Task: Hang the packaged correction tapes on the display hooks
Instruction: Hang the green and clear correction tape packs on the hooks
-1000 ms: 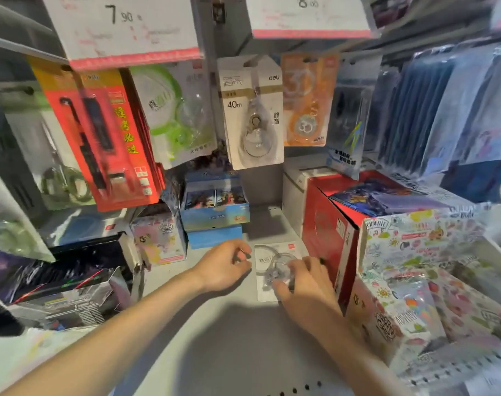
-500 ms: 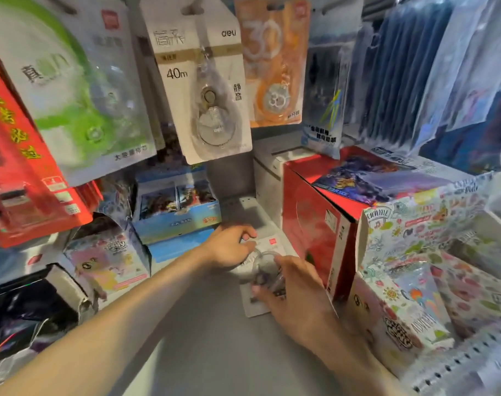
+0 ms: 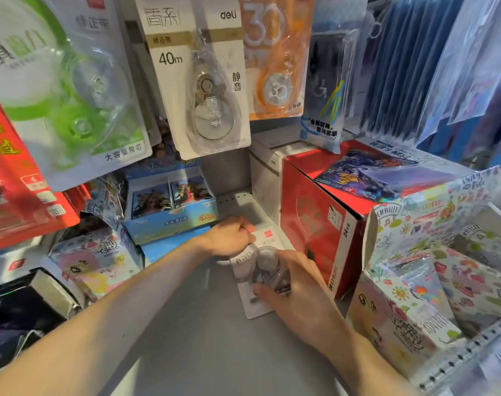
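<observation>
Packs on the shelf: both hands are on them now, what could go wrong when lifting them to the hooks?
1. The packs seem stacked and the right hand grips only the blister on top, so lower cards may slide off.
2. The red box stands close beside the right hand; the cards could snag on it.
3. The hanging 40m pack and orange pack crowd the space overhead; rising hands might knock them. The left hand hides the cards' top edge, so hang holes cannot be checked.
</observation>
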Action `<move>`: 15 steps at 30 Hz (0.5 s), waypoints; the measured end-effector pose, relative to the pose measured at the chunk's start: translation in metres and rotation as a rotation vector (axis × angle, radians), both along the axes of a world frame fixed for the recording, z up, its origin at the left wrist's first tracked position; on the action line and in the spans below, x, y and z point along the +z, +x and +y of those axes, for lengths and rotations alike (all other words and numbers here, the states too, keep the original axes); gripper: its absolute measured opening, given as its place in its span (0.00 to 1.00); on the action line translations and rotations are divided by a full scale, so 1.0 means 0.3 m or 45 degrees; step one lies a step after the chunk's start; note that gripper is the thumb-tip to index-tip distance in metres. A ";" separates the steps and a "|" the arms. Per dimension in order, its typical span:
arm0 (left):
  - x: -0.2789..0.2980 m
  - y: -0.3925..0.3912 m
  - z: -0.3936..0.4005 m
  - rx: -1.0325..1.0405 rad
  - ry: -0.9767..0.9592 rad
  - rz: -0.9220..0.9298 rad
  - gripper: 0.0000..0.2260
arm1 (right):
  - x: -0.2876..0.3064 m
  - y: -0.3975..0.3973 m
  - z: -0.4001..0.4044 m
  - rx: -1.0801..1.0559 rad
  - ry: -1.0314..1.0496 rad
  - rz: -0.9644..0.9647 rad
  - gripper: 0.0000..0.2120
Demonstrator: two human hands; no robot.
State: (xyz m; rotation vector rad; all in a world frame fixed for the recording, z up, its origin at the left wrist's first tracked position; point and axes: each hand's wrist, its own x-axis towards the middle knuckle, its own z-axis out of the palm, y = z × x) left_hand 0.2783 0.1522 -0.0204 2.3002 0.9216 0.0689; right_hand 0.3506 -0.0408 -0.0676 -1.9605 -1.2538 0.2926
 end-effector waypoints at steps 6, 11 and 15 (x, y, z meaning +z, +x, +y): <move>0.033 -0.022 -0.049 0.043 -0.131 -0.145 0.11 | 0.033 0.002 -0.004 0.008 0.146 0.270 0.37; 0.132 -0.072 -0.104 0.057 0.056 -0.317 0.15 | 0.077 0.016 -0.017 0.112 0.277 0.478 0.32; 0.214 -0.134 -0.162 0.077 0.072 -0.477 0.13 | 0.116 0.013 -0.020 0.086 0.331 0.693 0.29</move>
